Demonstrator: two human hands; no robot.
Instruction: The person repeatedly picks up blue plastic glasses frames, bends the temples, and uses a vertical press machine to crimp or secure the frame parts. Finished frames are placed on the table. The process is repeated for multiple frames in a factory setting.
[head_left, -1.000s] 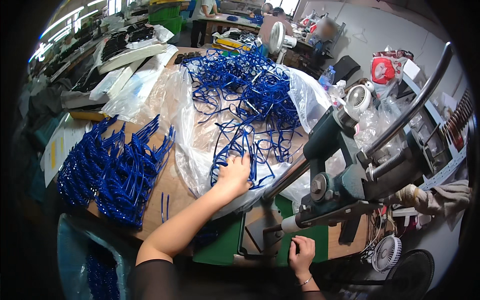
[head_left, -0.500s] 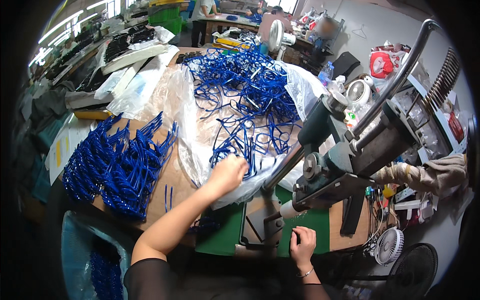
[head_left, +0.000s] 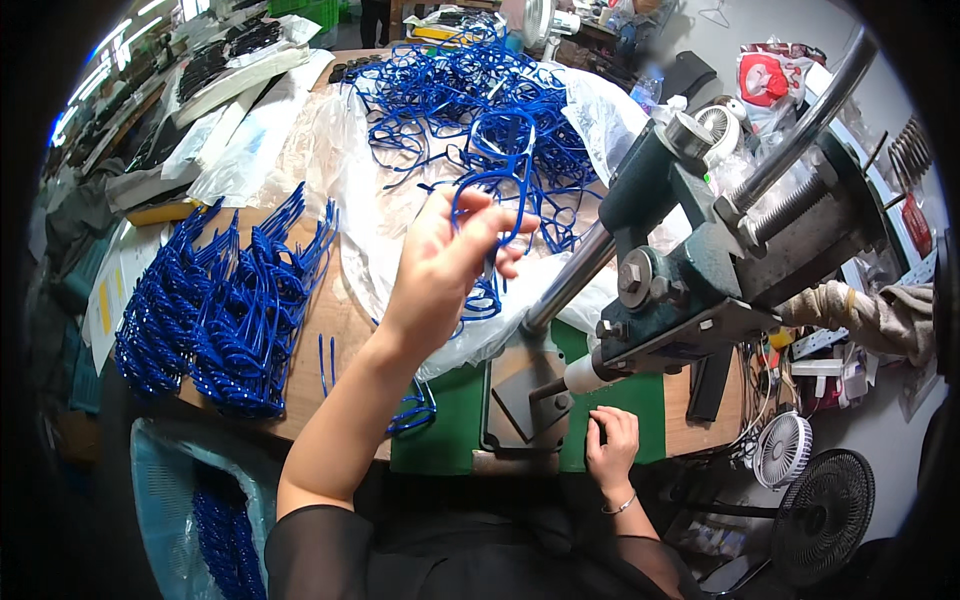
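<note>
My left hand [head_left: 440, 250] is raised over the clear plastic sheet, its fingers closed on a blue eyeglass frame [head_left: 527, 180]. The frame stands on end, with one lens rim above my fingers. Behind it lies a tangled heap of blue eyeglass frames [head_left: 440, 90] on the plastic. Beside the base of a dark green hand press [head_left: 650, 265], my right hand [head_left: 613, 440] rests at the edge of the green mat [head_left: 640, 405], fingers loosely bent and holding nothing. The press's white tip [head_left: 585, 375] hangs over its metal base plate [head_left: 510, 365].
Blue frames stand stacked in rows [head_left: 215, 320] on the table's left. Below them, a light-blue basket [head_left: 160, 480] holds more. A blue frame [head_left: 415, 412] lies by the mat's left edge. The press lever [head_left: 800, 125] rises at right, with a black fan [head_left: 822, 515] below.
My left hand has lifted from the pile and moved up with a blue eyeglass frame in it. My right hand stays beside the press base. The whole view has shifted slightly.
</note>
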